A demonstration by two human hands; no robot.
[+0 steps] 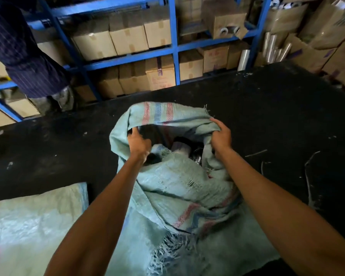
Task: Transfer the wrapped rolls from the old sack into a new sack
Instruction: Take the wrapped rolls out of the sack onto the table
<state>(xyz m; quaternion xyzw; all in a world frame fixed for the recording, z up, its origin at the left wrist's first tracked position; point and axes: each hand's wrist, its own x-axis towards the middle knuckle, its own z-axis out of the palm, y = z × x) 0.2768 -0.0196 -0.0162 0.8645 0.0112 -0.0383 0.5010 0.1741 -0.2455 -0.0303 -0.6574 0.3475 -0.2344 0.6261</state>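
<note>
A worn, pale green woven sack with red and blue stripes and frayed edges stands on the dark floor in the middle. My left hand grips the left side of its mouth. My right hand grips the right side of the rim, and the mouth is held apart between them. Inside the opening I see dark wrapped rolls, partly hidden by the cloth. A second pale green sack lies flat at the lower left.
Blue metal shelving with several cardboard boxes runs along the back. Another person in a dark striped shirt stands at the upper left. Clear film rolls and more boxes sit at the upper right. The black floor surrounds the sack.
</note>
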